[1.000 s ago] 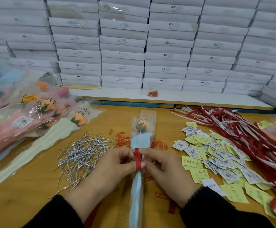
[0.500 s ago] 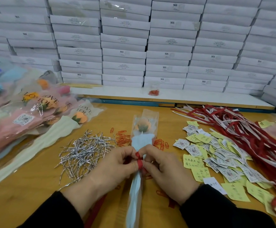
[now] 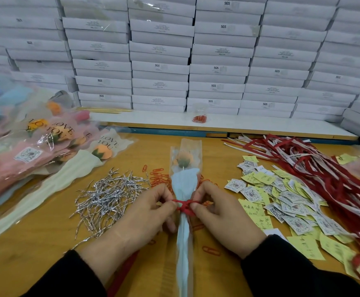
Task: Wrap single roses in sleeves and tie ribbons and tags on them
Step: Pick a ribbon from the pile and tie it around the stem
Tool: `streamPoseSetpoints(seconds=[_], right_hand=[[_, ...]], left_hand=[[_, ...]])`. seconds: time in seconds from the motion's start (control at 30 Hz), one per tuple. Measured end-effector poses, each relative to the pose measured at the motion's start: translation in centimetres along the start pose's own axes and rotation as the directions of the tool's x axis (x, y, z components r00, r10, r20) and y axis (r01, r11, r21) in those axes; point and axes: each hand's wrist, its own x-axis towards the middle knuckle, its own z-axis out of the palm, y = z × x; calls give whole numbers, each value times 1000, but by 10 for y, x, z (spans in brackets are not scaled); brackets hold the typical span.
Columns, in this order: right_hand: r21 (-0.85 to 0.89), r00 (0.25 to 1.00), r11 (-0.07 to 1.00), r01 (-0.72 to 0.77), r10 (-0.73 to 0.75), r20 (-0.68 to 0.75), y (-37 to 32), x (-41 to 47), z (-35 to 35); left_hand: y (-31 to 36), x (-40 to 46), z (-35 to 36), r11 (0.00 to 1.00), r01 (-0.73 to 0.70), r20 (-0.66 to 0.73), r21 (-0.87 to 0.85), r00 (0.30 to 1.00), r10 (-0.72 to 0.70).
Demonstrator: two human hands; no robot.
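Nearby, silver twist ties (image 3: 108,196) left, tags (image 3: 282,202) right of the sleeved rose (image 3: 184,168)

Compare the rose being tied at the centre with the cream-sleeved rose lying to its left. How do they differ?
The centre rose has a light blue inner wrap; the cream-sleeved rose has a cream one. The centre rose points straight away with a red ribbon pinched by both hands; the cream-sleeved one lies slanted, untouched. Both blooms are orange.

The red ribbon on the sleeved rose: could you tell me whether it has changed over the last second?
Yes. The red ribbon was a narrow upright band on the blue sleeve; now the left hand and right hand draw it sideways into a knot.
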Motion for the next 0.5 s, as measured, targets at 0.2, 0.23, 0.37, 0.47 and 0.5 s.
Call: streamPoseSetpoints(seconds=[0.2, 0.23, 0.37, 0.47, 0.5], right_hand=[[71, 991, 988, -136, 136, -2, 1, -1, -4], [67, 989, 987, -148, 149, -1, 0, -1, -5], [63, 985, 984, -168, 169, -22, 1, -1, -10], [73, 984, 982, -177, 179, -20, 3, -2, -12], [77, 983, 980, -182, 184, -14, 5, -2, -13]], left_hand=[[-5, 2, -3, 997, -20, -51, 71, 998, 24], [-5, 2, -4, 996, -26, -65, 80, 997, 31], [-7, 2, -7, 986, -54, -128, 155, 989, 74], [-7, 2, -10, 978, -75, -149, 196, 983, 105], [-6, 2, -11, 974, -81, -152, 214, 982, 115]])
